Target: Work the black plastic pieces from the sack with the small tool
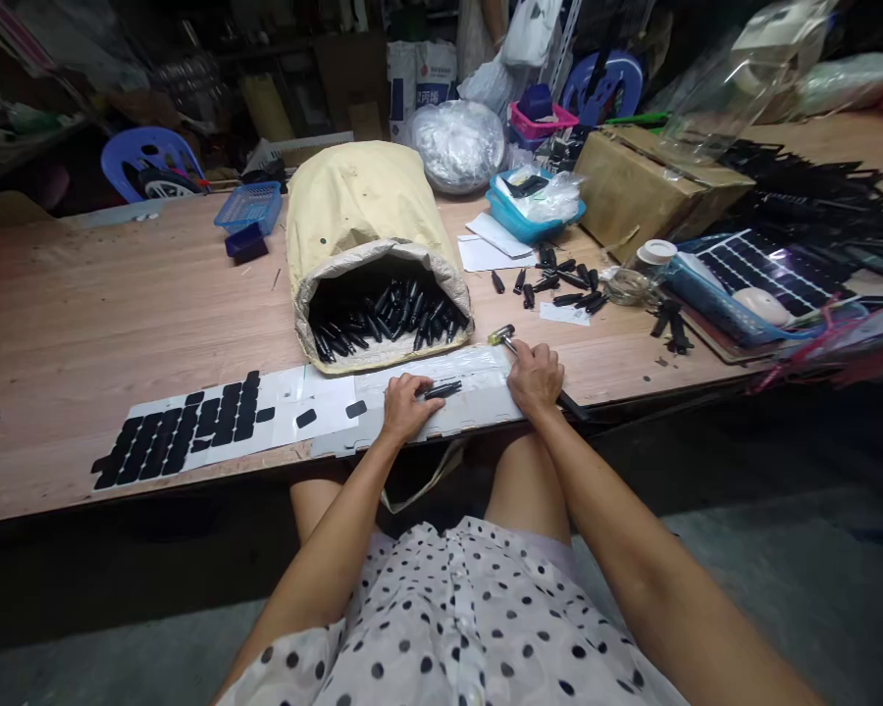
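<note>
My left hand [406,406] rests on a white board [478,404] at the table's near edge, fingers closed round a thin black clip-like part [442,389]. My right hand [536,377] is closed on the handle of a small hammer [501,336], whose metal head lies just above the hand on the board. Right behind the hands a yellow sack [368,235] lies on its side, its mouth open toward me and full of black parts [383,319].
A white sheet with several black pads [183,431] lies to the left. Loose black parts [559,279], papers, a blue tray [530,211], a cardboard box [648,186] and a basket of solar panels [757,275] crowd the right. A blue basket [248,206] stands at the back left.
</note>
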`<state>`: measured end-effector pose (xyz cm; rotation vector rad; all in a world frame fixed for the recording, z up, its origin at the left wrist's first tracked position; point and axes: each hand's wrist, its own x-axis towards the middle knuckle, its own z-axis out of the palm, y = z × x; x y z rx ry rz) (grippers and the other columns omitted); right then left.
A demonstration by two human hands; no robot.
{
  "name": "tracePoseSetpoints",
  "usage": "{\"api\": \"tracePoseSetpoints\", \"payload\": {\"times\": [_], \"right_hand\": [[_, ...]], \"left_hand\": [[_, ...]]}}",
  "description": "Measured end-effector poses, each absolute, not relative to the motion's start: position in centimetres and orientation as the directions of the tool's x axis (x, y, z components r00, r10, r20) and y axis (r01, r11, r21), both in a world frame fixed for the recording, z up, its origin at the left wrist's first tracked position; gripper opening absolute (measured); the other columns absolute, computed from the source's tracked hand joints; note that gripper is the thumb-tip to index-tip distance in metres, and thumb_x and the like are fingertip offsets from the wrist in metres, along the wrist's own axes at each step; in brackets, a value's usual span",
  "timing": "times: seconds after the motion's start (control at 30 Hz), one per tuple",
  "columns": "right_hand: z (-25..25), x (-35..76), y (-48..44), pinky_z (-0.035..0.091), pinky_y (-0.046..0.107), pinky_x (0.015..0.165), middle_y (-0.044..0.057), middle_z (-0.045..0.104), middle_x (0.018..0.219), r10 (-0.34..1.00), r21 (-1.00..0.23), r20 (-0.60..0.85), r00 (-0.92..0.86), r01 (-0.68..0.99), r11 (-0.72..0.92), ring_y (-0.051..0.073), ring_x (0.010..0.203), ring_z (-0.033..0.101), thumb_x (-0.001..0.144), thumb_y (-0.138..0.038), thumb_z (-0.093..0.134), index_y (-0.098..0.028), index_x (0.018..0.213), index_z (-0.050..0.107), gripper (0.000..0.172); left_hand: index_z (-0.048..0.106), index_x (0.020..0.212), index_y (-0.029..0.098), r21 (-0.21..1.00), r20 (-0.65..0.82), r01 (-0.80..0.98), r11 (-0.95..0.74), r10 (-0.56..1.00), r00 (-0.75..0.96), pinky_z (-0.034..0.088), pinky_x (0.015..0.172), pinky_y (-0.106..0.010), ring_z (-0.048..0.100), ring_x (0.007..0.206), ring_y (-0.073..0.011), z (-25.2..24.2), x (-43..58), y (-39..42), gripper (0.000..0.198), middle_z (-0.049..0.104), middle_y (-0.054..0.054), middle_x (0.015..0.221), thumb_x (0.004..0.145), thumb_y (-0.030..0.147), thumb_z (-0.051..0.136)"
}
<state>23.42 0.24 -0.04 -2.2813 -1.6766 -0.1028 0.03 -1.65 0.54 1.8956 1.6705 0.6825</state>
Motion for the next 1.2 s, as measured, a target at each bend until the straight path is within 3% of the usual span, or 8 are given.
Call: {"api": "tracePoseSetpoints", "payload": {"times": [0.17,0.3,0.4,0.57,0.77,0.97,1.2], "right_hand": [[0.3,24.9,-0.2,0.04,0.034,0.075,0.011,0.062,0.096,0.915,-0.404,0.264,0.305,0.896,-0.182,0.025,0.09,0.053,0.093,-0.017,0.044,-0.023,0.126,0.069,0.042],[1.0,24.1,-2.5,0.048,0.035,0.081,0.008,0.066,0.097,0.888,-0.583,0.391,0.241,0.812,0.037,0.023,0.086,0.057,0.092,-0.021,0.045,-0.022,0.126,0.067,0.04],[1.4,22.0,-4.8,0.051,0.035,0.083,0.007,0.07,0.101,0.899,-0.63,0.421,0.12,0.752,0.194,0.021,0.085,0.06,0.094,-0.024,0.046,-0.024,0.123,0.069,0.037],[1.2,18.6,-7.6,0.052,0.031,0.087,0.006,0.071,0.103,0.914,-0.621,0.405,0.027,0.741,0.253,0.02,0.097,0.065,0.096,-0.022,0.045,-0.028,0.126,0.069,0.039],[1.0,18.2,-8.4,0.049,0.027,0.073,0.004,0.065,0.087,0.94,-0.508,0.341,0.022,0.846,0.164,0.019,0.082,0.062,0.096,-0.02,0.044,-0.029,0.127,0.071,0.042],[1.9,18.0,-8.4,0.048,0.026,0.075,0.005,0.065,0.092,0.914,-0.459,0.405,0.018,0.869,0.186,0.018,0.087,0.062,0.099,-0.02,0.041,-0.028,0.131,0.069,0.043],[2.1,17.9,-8.4,0.046,0.026,0.069,0.005,0.063,0.089,0.929,-0.419,0.37,0.013,0.895,0.155,0.019,0.082,0.061,0.098,-0.019,0.043,-0.03,0.129,0.07,0.042]], "left_hand": [[0.078,0.092,0.027,0.656,0.025,0.749,-0.097,0.994,0.106,0.045,0.093,-0.038,0.055,0.1,-0.0247,0.7,0.4,-1.5,0.017,0.066,-0.003,0.092,0.076,0.031,0.081],[0.078,0.092,0.029,0.64,0.015,0.765,-0.079,0.996,0.09,0.044,0.093,-0.039,0.054,0.101,-0.0251,0.6,0.9,-1.5,0.014,0.065,-0.003,0.092,0.078,0.032,0.08],[0.078,0.092,0.029,0.634,0.001,0.771,-0.069,0.996,0.088,0.043,0.093,-0.039,0.053,0.102,-0.0251,0.8,1.1,-1.6,0.014,0.065,-0.003,0.092,0.078,0.031,0.08],[0.078,0.091,0.029,0.63,-0.019,0.774,-0.053,0.996,0.083,0.043,0.093,-0.038,0.054,0.103,-0.0246,1.1,1.3,-1.6,0.012,0.066,-0.002,0.095,0.079,0.03,0.078],[0.078,0.088,0.029,0.628,-0.029,0.778,-0.028,0.998,0.059,0.042,0.092,-0.038,0.053,0.101,-0.0242,1.2,1.7,-1.6,0.01,0.066,-0.002,0.092,0.078,0.03,0.078],[0.078,0.087,0.029,0.63,-0.031,0.777,-0.012,0.999,0.041,0.043,0.092,-0.038,0.054,0.101,-0.0246,1.3,2.0,-1.7,0.01,0.068,-0.002,0.092,0.077,0.028,0.079],[0.077,0.084,0.029,0.641,-0.037,0.767,-0.003,0.999,0.035,0.043,0.094,-0.038,0.054,0.103,-0.0247,1.3,2.2,-1.7,0.007,0.069,-0.002,0.094,0.077,0.028,0.078]]}}
